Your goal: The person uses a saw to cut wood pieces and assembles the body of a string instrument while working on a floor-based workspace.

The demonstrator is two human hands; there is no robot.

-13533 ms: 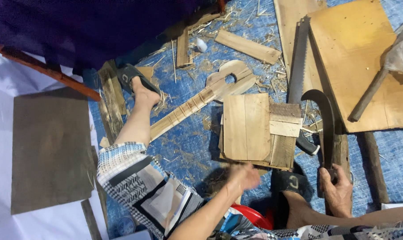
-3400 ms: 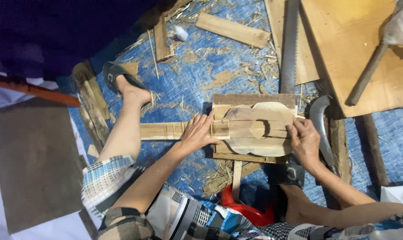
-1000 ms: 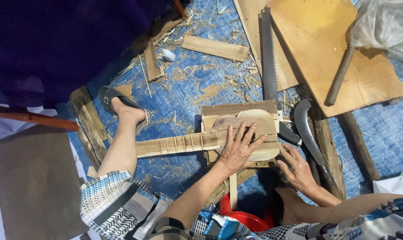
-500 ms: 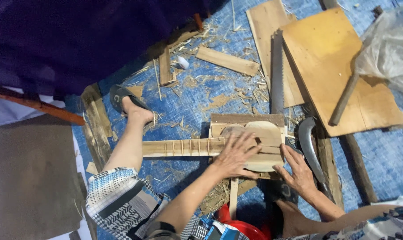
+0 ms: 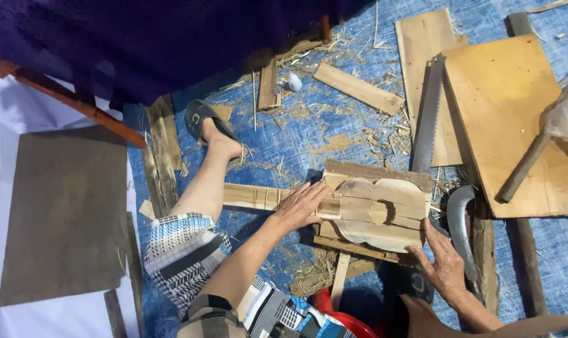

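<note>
A small unfinished wooden guitar (image 5: 375, 213) lies flat on a stack of thin wood boards (image 5: 371, 172) on the blue tarp. Its neck (image 5: 253, 196) points left, passing under my left leg. My left hand (image 5: 303, 205) presses flat on the joint where neck meets body, fingers spread. My right hand (image 5: 444, 260) rests at the lower right edge of the guitar body, fingers touching the wood and the boards beneath. Neither hand grips a tool.
A curved blade (image 5: 460, 219) lies just right of the guitar. A hand saw (image 5: 427, 119) and plywood sheets (image 5: 509, 112) lie at the upper right, with a hammer handle (image 5: 522, 168) on top. Wood scraps (image 5: 358, 87) and shavings litter the tarp. A grey board (image 5: 65, 213) lies left.
My left hand has slid left from the guitar body to the neck joint, uncovering the round body. My right hand has shifted a little along the lower right edge.
</note>
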